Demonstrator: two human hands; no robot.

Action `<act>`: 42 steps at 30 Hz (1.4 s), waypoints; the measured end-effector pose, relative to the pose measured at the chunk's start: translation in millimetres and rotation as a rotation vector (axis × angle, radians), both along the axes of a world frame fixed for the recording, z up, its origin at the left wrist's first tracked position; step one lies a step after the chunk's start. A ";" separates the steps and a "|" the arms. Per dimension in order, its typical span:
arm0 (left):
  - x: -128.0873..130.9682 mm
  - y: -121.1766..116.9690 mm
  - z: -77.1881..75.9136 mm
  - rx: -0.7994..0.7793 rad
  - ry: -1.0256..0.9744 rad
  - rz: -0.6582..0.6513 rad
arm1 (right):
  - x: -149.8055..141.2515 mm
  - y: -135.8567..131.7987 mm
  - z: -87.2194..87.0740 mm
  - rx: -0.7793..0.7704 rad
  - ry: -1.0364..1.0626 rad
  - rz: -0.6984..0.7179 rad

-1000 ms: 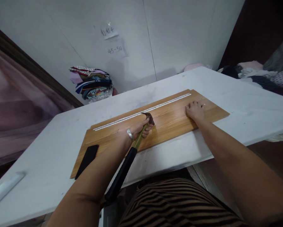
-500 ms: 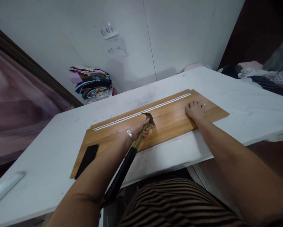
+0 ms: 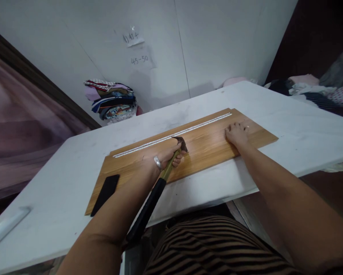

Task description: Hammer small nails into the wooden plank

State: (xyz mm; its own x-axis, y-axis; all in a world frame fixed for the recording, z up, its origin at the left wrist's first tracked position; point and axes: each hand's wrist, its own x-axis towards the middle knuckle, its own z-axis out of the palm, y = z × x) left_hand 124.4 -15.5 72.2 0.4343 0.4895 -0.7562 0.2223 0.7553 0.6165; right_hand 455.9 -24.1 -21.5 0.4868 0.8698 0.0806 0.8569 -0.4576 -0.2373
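Note:
A long wooden board (image 3: 205, 145) lies across the white table (image 3: 59, 198). A thin white strip (image 3: 171, 136) runs along its far edge. My left hand (image 3: 167, 156), with a ring on one finger, is closed around a hammer (image 3: 156, 191) high on the handle, just under the dark head, which rests on the board near the strip. The hammer's black grip hangs back over the table's front edge. My right hand (image 3: 236, 133) lies flat on the right part of the board, fingers spread.
A black flat object (image 3: 105, 194) sits on the board's left end. A white bar (image 3: 5, 229) lies at the table's left corner. Folded clothes (image 3: 112, 100) are stacked against the wall behind. More fabric (image 3: 311, 89) is heaped at the right.

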 end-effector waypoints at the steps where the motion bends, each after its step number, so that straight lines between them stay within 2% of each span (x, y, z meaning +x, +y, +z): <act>1: -0.1 0.0 -0.4 0.003 0.000 0.002 | 0.3 0.3 -0.5 0.000 -0.002 0.000; 23: 3.6 -2.2 9.4 0.028 0.055 -0.020 | 3.6 3.3 -6.9 0.018 0.000 0.011; 30: 0.5 -0.2 4.1 -0.001 0.012 -0.023 | 2.5 2.1 -3.6 0.011 0.003 0.015; 36: -0.8 3.2 5.2 0.006 -0.018 -0.015 | 2.9 2.1 -3.9 0.000 -0.013 0.014; 42: -0.2 1.4 3.5 -0.015 0.020 -0.019 | 2.7 2.2 -3.8 -0.003 -0.004 0.016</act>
State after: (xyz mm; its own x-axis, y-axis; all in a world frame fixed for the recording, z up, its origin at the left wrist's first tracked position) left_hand 124.2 -14.1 75.7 0.4281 0.4699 -0.7720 0.2489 0.7599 0.6005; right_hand 458.6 -22.0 -25.3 0.4726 0.8776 0.0805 0.8651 -0.4445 -0.2323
